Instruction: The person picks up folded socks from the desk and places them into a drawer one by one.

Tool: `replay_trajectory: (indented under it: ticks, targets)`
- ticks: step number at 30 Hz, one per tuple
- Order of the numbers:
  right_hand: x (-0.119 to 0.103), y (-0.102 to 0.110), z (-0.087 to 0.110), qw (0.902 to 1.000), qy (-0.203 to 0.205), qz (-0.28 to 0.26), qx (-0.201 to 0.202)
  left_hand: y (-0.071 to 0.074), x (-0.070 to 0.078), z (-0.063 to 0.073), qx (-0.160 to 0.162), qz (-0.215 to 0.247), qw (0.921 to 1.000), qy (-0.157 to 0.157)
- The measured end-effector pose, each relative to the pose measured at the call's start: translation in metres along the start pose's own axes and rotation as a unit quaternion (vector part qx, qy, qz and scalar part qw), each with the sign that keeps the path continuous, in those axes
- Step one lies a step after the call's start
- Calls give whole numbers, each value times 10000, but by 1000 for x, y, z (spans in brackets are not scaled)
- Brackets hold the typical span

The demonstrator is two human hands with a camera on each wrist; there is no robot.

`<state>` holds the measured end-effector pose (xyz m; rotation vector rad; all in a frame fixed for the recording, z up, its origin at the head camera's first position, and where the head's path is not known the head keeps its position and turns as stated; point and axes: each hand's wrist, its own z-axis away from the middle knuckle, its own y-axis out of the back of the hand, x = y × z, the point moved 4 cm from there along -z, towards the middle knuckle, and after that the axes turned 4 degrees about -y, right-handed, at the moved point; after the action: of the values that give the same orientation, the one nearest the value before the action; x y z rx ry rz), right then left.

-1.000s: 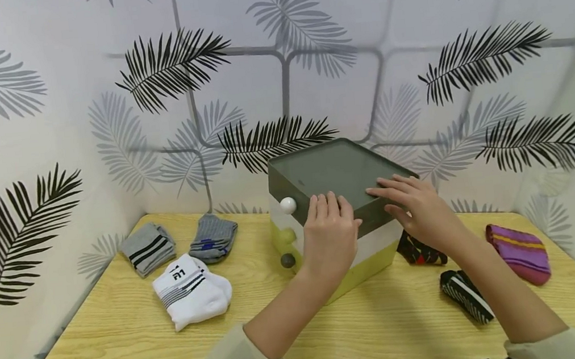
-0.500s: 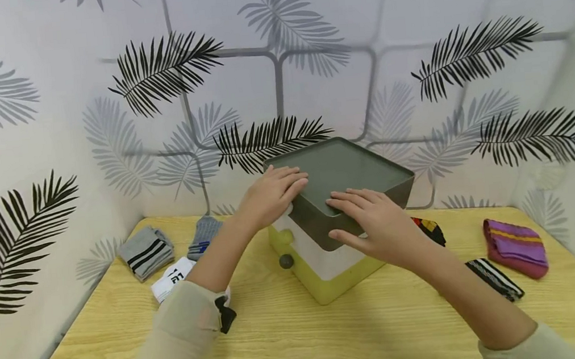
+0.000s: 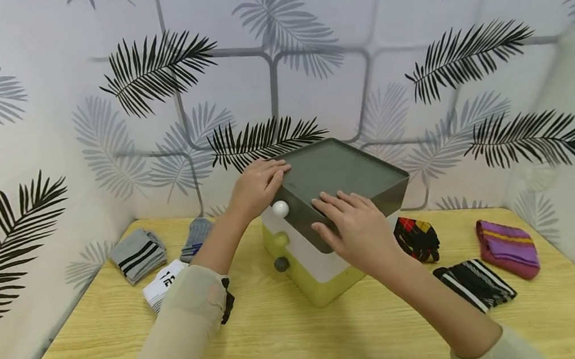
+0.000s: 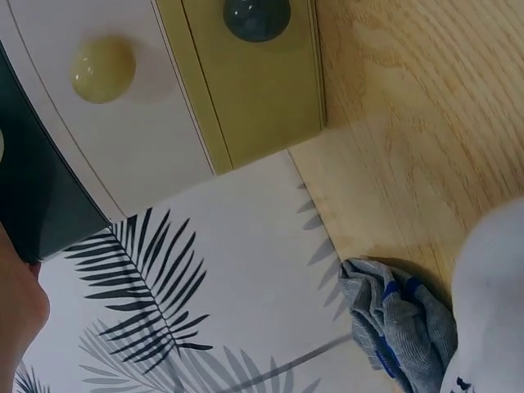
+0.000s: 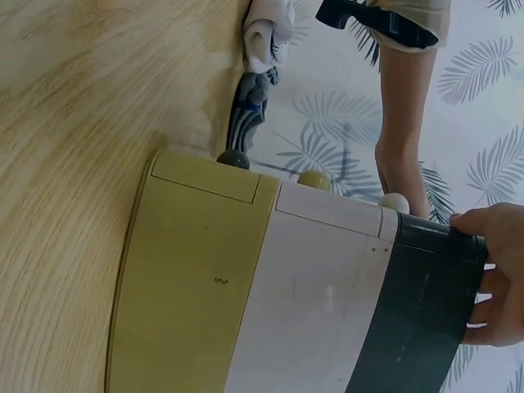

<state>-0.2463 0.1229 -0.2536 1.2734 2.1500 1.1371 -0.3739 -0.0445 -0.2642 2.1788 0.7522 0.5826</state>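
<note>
A small three-tier drawer box (image 3: 323,294) stands at an angle on the table, its tiers dark green, white and yellow from top to bottom. White (image 3: 280,208), yellow (image 3: 280,239) and dark (image 3: 281,264) round knobs run down its left face. My left hand (image 3: 257,188) rests on the top's left corner, fingers laid over the edge. The fingers of my right hand (image 3: 355,227) lie nearly straight on the top near its front corner, with the thumb against the side. In the right wrist view, the right hand (image 5: 501,282) touches the dark tier's edge.
Left of the box lie folded socks: a grey striped pair (image 3: 139,255), a blue-grey pair (image 3: 195,239) and a white pair (image 3: 165,281), partly behind the left arm. At right are argyle (image 3: 418,239), black-and-white (image 3: 476,285) and purple (image 3: 507,248) socks. A patterned cloth backdrop (image 3: 326,96) rises behind.
My left hand has moved from the front of the box to its left top corner. My right hand has slid left along the top toward the front corner, uncovering the argyle socks.
</note>
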Motion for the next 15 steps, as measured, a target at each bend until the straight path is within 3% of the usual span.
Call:
replay_trajectory:
  ticks: [10,15]
  targets:
    - [16,12,7,9941,-271,-416,-960,6,30,11,115,-878,9948,496]
    - [24,19,9,9916,-334,-392,-1188,7,52,20,451,-1559,9845,663]
